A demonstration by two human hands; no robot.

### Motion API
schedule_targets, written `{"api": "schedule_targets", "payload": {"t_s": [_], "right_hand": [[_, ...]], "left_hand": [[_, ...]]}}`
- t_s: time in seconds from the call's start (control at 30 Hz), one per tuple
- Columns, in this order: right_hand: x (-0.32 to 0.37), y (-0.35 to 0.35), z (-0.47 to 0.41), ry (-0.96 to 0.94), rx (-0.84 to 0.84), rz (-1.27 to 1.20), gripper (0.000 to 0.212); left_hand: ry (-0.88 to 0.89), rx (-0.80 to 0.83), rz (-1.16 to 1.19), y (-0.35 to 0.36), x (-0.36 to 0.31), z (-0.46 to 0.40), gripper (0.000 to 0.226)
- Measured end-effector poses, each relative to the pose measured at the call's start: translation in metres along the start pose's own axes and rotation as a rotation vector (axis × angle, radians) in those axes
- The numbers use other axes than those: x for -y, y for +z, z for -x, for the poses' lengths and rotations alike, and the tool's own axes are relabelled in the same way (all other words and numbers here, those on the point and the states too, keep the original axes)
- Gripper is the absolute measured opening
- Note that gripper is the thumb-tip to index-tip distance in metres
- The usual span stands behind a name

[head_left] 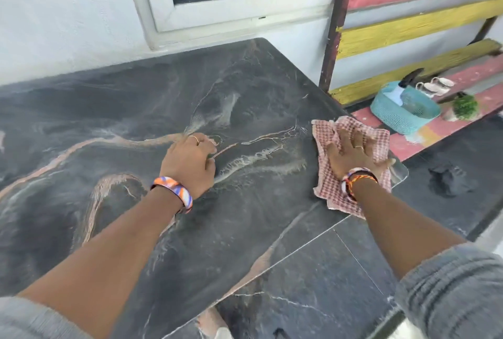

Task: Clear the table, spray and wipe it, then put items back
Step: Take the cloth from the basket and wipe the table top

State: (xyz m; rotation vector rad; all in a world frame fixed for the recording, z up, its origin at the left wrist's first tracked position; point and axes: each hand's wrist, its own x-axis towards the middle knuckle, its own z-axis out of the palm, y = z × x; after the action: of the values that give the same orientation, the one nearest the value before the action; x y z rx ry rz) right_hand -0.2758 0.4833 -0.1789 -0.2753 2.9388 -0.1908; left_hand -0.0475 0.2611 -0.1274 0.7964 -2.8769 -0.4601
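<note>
— Checked cloth, where is it?
— Under my right hand, fingers spread flat, pressing it on the marble table near the right edge.
— And your left hand?
— Resting on the tabletop well apart from the cloth; fingers seem curled, holding nothing I can make out.

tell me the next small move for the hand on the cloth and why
Probably sweep the cloth leftward across the table. The right hand presses it flat at the right edge, and the wide marbled top toward the left hand lies bare.
</note>
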Motion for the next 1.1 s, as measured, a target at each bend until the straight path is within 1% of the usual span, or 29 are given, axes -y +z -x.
{"api": "schedule_targets", "payload": {"t_s": [0.1,0.17,0.23,0.3,0.47,0.57,0.63,0.7,0.83,0.93,1.1], "right_hand": [[-0.038,-0.008,0.017,0.128,-0.003,-0.084,0.059],[-0.047,-0.008,0.033,0.158,0.002,-0.151,0.058],[-0.044,-0.005,0.049,0.143,-0.009,-0.155,0.058],[-0.032,0.001,0.069,0.065,-0.015,-0.122,0.057],[0.013,0.025,0.136,-0.223,-0.027,-0.025,0.056],[0.04,0.042,0.182,-0.399,-0.053,-0.053,0.056],[0.058,0.051,0.212,-0.498,-0.072,-0.077,0.06],[0.074,0.057,0.235,-0.559,-0.059,-0.07,0.064],[0.1,0.071,0.268,-0.64,-0.039,-0.024,0.061],[0.13,0.081,0.304,-0.699,-0.001,-0.027,0.061],[0.179,0.098,0.356,-0.831,0.034,0.032,0.062]], "left_hand": [[0.0,0.001,-0.007,0.006,-0.012,0.024,0.031],[-0.013,-0.003,-0.008,0.008,-0.018,0.044,0.031],[-0.03,-0.021,-0.016,0.01,-0.021,0.064,0.032],[-0.064,-0.032,-0.012,0.011,-0.022,0.085,0.032],[-0.162,-0.041,-0.017,0.008,-0.01,0.129,0.033],[-0.198,-0.071,-0.01,-0.003,0.006,0.148,0.032],[-0.228,-0.092,0.007,-0.01,0.019,0.158,0.031],[-0.27,-0.103,0.014,-0.016,0.035,0.169,0.03],[-0.318,-0.093,0.013,-0.025,0.069,0.19,0.035],[-0.326,-0.068,-0.017,-0.034,0.096,0.202,0.042],[-0.33,-0.072,-0.031,-0.051,0.141,0.21,0.044]]}}
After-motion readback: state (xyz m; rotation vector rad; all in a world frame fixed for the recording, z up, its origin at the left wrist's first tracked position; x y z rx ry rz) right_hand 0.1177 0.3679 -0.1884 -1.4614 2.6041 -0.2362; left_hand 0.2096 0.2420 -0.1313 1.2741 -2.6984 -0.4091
